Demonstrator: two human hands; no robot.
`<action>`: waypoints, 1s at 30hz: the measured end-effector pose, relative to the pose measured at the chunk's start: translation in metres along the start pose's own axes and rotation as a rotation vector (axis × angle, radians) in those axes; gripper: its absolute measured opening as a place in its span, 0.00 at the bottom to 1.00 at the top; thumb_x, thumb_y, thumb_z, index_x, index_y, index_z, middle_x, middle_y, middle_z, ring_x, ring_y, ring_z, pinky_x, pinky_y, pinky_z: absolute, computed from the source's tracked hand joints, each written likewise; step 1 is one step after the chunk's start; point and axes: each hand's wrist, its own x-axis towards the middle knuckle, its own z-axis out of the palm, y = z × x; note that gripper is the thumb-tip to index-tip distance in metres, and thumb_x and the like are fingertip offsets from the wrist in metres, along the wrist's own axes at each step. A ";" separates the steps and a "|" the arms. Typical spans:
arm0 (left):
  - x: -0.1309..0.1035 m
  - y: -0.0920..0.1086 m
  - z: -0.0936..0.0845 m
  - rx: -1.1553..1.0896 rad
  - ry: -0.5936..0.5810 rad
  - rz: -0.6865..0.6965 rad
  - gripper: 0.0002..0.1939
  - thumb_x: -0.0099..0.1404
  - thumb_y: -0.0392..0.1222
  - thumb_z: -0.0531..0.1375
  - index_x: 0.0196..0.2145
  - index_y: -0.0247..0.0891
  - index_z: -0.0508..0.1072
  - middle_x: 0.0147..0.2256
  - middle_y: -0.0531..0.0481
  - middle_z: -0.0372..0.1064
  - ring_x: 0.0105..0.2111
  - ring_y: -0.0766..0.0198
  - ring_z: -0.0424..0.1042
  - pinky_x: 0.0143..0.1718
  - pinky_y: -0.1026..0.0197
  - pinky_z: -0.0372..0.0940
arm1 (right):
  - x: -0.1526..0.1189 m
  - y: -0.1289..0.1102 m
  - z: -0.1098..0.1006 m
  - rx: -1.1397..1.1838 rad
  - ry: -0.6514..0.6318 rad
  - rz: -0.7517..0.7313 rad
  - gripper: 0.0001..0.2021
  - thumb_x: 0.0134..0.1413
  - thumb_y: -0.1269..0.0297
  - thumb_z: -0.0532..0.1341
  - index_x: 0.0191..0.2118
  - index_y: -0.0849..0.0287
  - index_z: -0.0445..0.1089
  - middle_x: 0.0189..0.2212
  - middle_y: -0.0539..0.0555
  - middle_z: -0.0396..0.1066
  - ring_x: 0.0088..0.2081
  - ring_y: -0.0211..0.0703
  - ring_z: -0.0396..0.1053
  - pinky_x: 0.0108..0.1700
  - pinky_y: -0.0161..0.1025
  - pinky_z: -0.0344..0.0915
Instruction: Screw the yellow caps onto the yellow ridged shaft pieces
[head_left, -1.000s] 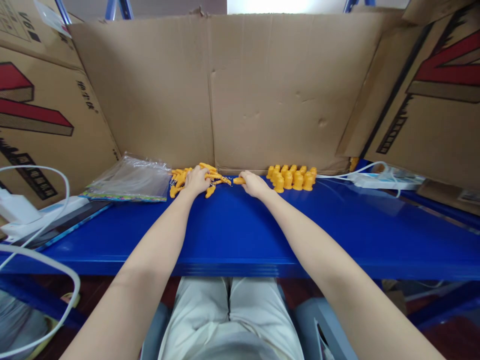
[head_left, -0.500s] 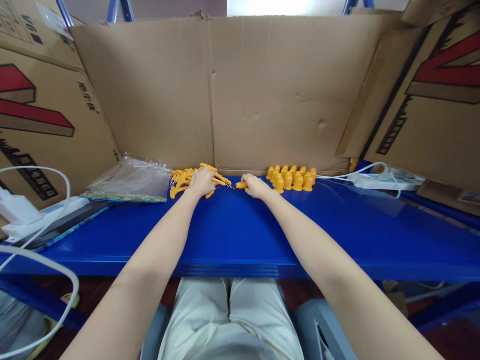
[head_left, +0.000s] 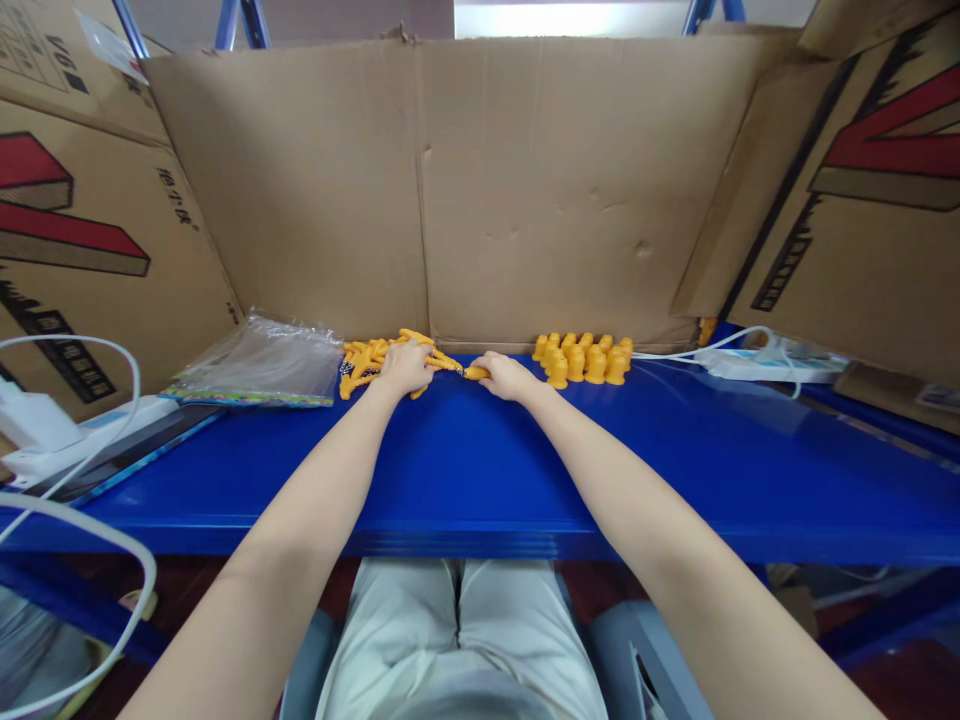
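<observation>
At the back of the table, by the cardboard wall:
Left hand (head_left: 407,366): lies palm down on the pile (head_left: 375,358) of loose orange pieces with small chains, fingers curled over its right side; whether it pinches one piece I cannot tell.
Right hand (head_left: 508,376): closed on one orange piece (head_left: 475,372), pinched at the fingertips, just right of the pile and low over the table (head_left: 480,470).
Link: a thin chain seems to run from the held piece back to the pile, so the two hands nearly meet.
Row (head_left: 583,357): a tight group of upright orange pieces, right of the pile and close to the right hand, against the wall (head_left: 480,180).
Progress: as I judge it, the standing group is the done share and the pile the share left; the two look about equal, so the work seems near halfway, with one piece in hand.
Bag (head_left: 259,360): clear plastic, flat, left of the pile.
Cable (head_left: 694,348): white, right of the row, leading to a power strip (head_left: 757,362).
Boxes: printed cardboard well off to each side of the pile.
</observation>
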 end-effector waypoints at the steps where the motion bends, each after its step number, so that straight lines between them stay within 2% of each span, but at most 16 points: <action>1: 0.001 0.001 0.000 -0.029 -0.025 0.018 0.21 0.61 0.43 0.53 0.50 0.39 0.74 0.47 0.41 0.72 0.48 0.47 0.71 0.49 0.49 0.63 | 0.000 0.000 0.000 0.008 0.005 0.002 0.17 0.59 0.72 0.57 0.53 0.58 0.69 0.47 0.57 0.69 0.49 0.45 0.69 0.49 0.36 0.62; 6: 0.002 0.009 -0.002 -0.194 -0.112 0.115 0.21 0.58 0.44 0.56 0.48 0.42 0.76 0.45 0.44 0.75 0.46 0.50 0.72 0.47 0.54 0.65 | -0.002 0.005 0.000 -0.009 0.015 0.036 0.19 0.59 0.72 0.57 0.55 0.56 0.70 0.47 0.58 0.68 0.46 0.46 0.71 0.48 0.36 0.62; 12: -0.001 0.014 -0.004 -0.243 -0.097 0.061 0.19 0.56 0.43 0.58 0.45 0.42 0.77 0.41 0.46 0.76 0.43 0.53 0.74 0.44 0.57 0.66 | 0.005 0.017 0.006 0.070 0.036 0.013 0.20 0.56 0.74 0.59 0.54 0.56 0.71 0.46 0.57 0.69 0.46 0.44 0.70 0.51 0.37 0.62; 17: -0.001 0.014 -0.004 -0.246 -0.141 0.049 0.17 0.55 0.43 0.59 0.42 0.41 0.77 0.36 0.48 0.76 0.39 0.56 0.74 0.42 0.58 0.66 | 0.009 0.026 0.005 0.223 0.070 0.041 0.25 0.48 0.75 0.64 0.55 0.63 0.69 0.47 0.59 0.69 0.49 0.44 0.68 0.53 0.39 0.62; 20: 0.000 0.014 -0.003 -0.251 -0.140 0.047 0.16 0.54 0.43 0.59 0.41 0.42 0.77 0.33 0.49 0.76 0.36 0.57 0.74 0.39 0.60 0.66 | 0.006 0.032 0.004 0.394 0.113 0.129 0.28 0.43 0.77 0.66 0.53 0.61 0.66 0.46 0.57 0.70 0.44 0.41 0.70 0.48 0.38 0.66; 23: 0.001 0.013 -0.002 -0.252 -0.147 0.049 0.15 0.54 0.43 0.59 0.39 0.42 0.77 0.32 0.49 0.75 0.34 0.58 0.73 0.37 0.60 0.66 | 0.002 0.035 0.001 0.608 0.084 0.231 0.21 0.42 0.79 0.66 0.45 0.61 0.66 0.43 0.53 0.71 0.36 0.35 0.70 0.40 0.34 0.68; 26: 0.001 0.011 -0.001 -0.256 -0.142 0.057 0.14 0.54 0.43 0.59 0.39 0.41 0.77 0.32 0.49 0.75 0.35 0.58 0.73 0.38 0.59 0.65 | -0.003 0.036 -0.007 0.771 0.054 0.286 0.14 0.44 0.79 0.67 0.37 0.61 0.66 0.39 0.53 0.72 0.32 0.32 0.70 0.35 0.30 0.67; 28: 0.001 0.009 0.000 -0.277 -0.132 0.072 0.14 0.54 0.44 0.59 0.39 0.41 0.76 0.32 0.49 0.75 0.35 0.58 0.73 0.39 0.59 0.65 | -0.006 0.035 -0.013 0.845 0.008 0.304 0.10 0.48 0.74 0.67 0.35 0.62 0.67 0.35 0.53 0.73 0.29 0.31 0.70 0.31 0.28 0.65; 30: 0.001 0.007 0.000 -0.307 -0.130 0.094 0.14 0.55 0.44 0.59 0.38 0.41 0.76 0.31 0.50 0.75 0.34 0.59 0.73 0.38 0.60 0.65 | -0.009 0.033 -0.017 0.885 -0.054 0.321 0.08 0.54 0.65 0.66 0.33 0.63 0.68 0.29 0.53 0.73 0.25 0.32 0.68 0.26 0.28 0.62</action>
